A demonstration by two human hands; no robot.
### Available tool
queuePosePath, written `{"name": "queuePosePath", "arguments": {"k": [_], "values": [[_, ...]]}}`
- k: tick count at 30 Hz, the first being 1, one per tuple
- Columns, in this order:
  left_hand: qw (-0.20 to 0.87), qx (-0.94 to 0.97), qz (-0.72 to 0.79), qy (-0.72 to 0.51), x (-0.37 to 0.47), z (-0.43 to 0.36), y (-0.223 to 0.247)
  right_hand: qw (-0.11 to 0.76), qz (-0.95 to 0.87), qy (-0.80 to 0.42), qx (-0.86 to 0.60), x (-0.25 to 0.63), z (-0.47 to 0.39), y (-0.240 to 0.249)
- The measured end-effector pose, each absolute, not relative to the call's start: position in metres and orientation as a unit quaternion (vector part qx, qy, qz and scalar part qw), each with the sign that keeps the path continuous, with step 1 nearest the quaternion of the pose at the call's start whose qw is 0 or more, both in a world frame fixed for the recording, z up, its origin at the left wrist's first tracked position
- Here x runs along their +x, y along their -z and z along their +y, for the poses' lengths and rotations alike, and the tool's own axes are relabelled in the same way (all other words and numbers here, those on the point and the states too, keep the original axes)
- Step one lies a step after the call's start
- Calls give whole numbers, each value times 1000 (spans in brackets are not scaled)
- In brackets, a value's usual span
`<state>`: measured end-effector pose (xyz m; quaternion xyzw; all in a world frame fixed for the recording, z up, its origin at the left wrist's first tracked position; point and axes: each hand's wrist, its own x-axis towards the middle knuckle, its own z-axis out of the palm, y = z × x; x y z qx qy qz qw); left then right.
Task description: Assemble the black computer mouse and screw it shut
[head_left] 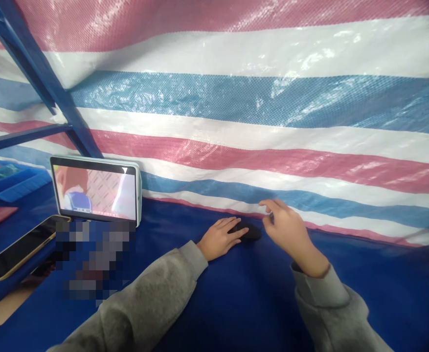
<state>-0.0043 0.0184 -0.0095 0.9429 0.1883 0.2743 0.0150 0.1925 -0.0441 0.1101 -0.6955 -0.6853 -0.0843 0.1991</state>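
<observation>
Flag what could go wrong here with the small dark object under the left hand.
The left hand only rests its fingers on the small dark object, so it may slide on the smooth blue cover. The right hand hovers beside it with fingers bent, holding nothing clearly visible; a nudge could push the object toward the striped tarp, where it might be hard to see.

both arms wear long grey sleeves of a soft, fleecy knit with a slightly mottled, heathered look. each sleeve ends just behind its hand in a ribbed cuff of the same grey. the cuff behind the left hand point(219, 238) sits snug at the wrist; the one behind the right hand point(287, 229) stands a little looser, its rim gaping. the fabric bunches into soft folds further back from the hands. both hands are bare, with no gloves.
</observation>
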Motion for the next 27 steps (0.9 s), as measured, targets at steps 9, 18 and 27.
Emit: {"name": "queuePosePath", "arguments": {"k": [9,18,27], "values": [[19,942,187,-278,-4,18,10,204,-692,79,-688,194,-44,-107],[13,942,186,-279,-4,18,9,214,-698,67,-680,194,-45,-109],[16,943,187,-276,-5,18,9,227,-695,66,-679,194,-44,-108]]}}
